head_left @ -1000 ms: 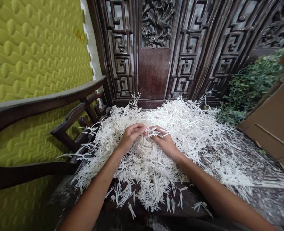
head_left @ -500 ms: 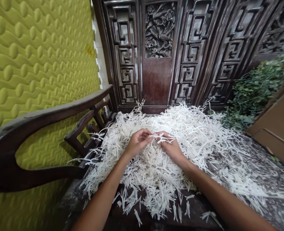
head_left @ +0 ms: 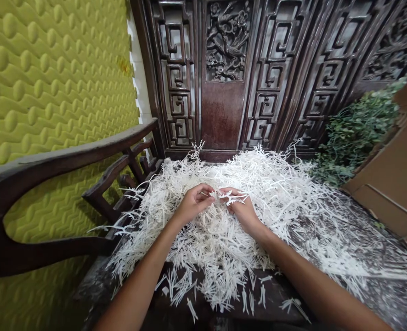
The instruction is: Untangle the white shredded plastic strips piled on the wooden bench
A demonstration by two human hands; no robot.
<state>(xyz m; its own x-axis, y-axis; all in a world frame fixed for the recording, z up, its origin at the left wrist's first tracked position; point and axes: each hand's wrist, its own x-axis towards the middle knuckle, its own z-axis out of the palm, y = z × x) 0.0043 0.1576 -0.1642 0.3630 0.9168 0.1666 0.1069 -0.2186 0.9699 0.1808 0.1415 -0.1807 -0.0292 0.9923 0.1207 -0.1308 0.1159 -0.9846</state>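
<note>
Over a large heap of white plastic twigs [head_left: 220, 257], both my hands are close together. My right hand [head_left: 243, 211] is closed on a white branched plastic twig [head_left: 236, 197], whose forked tips stick out across the fingers to the right. My left hand [head_left: 195, 202] is closed in a pinch, thumb and forefinger at the left end of the white sprigs. The exact spot between its fingertips is small and partly hidden. Loose short white pieces [head_left: 191, 309] lie at the front of the dark wooden seat [head_left: 231, 317].
At the left a dark curved wooden armrest [head_left: 69, 154] stands before a yellow-green padded wall [head_left: 52, 82]. A carved wooden backrest [head_left: 222, 115] rises behind the heap. On the right are green artificial foliage [head_left: 358, 133] and a cardboard box [head_left: 392, 179].
The view has shifted slightly, so the scene sits a little further left. My fingertips have moved slightly apart around the twig; the heap looks the same.
</note>
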